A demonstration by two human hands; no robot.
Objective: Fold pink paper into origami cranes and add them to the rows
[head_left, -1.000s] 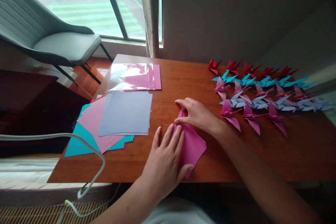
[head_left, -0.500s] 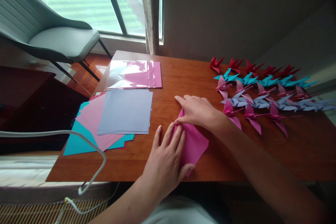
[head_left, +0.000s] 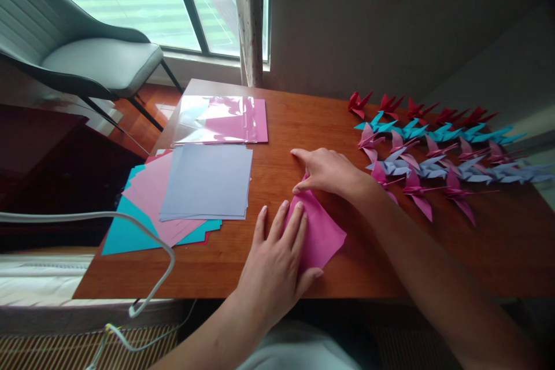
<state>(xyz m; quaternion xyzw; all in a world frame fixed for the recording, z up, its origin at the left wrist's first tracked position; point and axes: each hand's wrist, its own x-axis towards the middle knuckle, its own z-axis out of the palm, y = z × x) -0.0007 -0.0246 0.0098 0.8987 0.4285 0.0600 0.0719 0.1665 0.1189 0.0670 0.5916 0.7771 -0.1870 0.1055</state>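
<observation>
A magenta sheet of folded origami paper (head_left: 323, 234) lies on the wooden table in front of me. My left hand (head_left: 277, 248) rests flat on its left part, fingers spread and thumb out along the lower edge. At the far corner of the paper is my right hand (head_left: 325, 173), its thumb and curled fingers closed on that tip while the index finger points left. Part of the paper is hidden under both hands. To the right stand magenta paper cranes (head_left: 417, 189), close to my right forearm.
Loose sheets of grey-lilac paper (head_left: 206, 182), pink paper (head_left: 150, 193) and turquoise paper (head_left: 125, 231) overlap on the left. Behind them lies a clear packet (head_left: 217, 120). Rows of red cranes (head_left: 358, 105), turquoise cranes (head_left: 381, 122) and others fill the right. A white cable (head_left: 143, 231) crosses the left front.
My right hand has shifted slightly away from me, so its thumb is now apart from my left fingertips. My left hand has stayed nearly in place on the paper.
</observation>
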